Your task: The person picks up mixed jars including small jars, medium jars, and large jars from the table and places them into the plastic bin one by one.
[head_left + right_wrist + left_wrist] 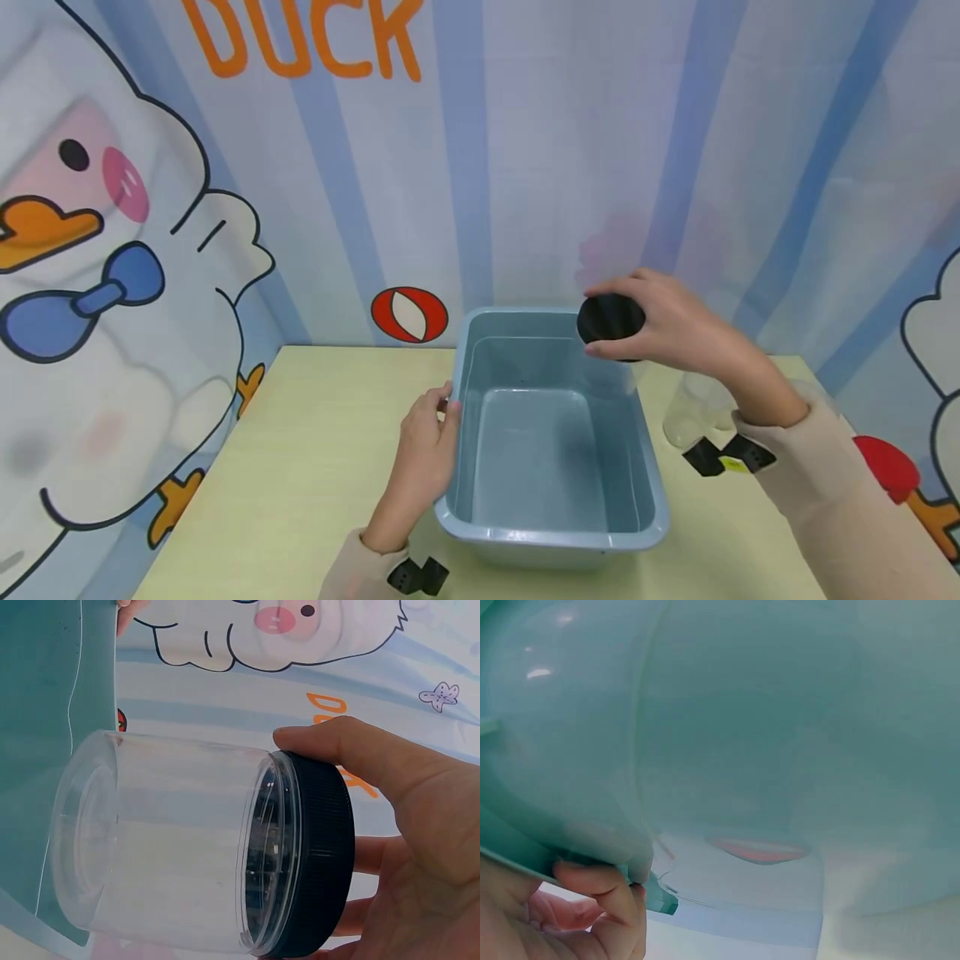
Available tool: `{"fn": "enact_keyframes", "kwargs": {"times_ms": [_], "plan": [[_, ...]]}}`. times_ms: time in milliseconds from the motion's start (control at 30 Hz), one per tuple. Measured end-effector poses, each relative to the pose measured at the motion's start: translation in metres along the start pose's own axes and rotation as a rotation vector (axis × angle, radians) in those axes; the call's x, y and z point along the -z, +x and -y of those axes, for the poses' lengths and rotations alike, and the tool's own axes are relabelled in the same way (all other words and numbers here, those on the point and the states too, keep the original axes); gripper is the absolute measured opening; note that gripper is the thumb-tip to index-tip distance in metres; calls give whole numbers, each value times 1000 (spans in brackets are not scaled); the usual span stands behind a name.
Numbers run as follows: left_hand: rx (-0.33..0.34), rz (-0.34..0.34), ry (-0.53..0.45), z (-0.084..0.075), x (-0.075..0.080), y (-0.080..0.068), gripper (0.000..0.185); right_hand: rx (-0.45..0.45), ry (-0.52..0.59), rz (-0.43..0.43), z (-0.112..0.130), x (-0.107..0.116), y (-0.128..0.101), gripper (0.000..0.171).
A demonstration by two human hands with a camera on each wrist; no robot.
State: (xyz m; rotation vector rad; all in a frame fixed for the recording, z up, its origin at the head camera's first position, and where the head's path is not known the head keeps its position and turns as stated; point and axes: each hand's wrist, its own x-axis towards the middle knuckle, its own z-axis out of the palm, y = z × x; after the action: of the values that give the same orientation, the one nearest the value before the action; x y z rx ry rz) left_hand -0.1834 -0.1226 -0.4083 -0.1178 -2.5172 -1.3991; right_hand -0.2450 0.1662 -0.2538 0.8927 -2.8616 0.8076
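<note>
Jar (611, 333), clear with black lid (315, 855), held by right hand (675, 329) gripping lid only, over far right rim of tub (555, 533). Left hand (423, 454) grips tub's left rim. Risk: lid-only hold slips, jar drops into tub or onto table (300, 467).

The left hand (423, 454) is reaching forward with its sleeve low near the body, and its fingers (604, 889) are curling around an edge. The right hand (667, 329) is stretching out higher up, with the arm bending in from the right, and its fingers (352, 750) are wrapping around something round.
</note>
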Motion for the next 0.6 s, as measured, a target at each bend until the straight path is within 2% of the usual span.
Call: {"fn": "enact_keyframes", "kwargs": {"times_ms": [600], "plan": [[-2,-2,1,2,0,0,40,5,23,36,-2,-11,19,64]]}}
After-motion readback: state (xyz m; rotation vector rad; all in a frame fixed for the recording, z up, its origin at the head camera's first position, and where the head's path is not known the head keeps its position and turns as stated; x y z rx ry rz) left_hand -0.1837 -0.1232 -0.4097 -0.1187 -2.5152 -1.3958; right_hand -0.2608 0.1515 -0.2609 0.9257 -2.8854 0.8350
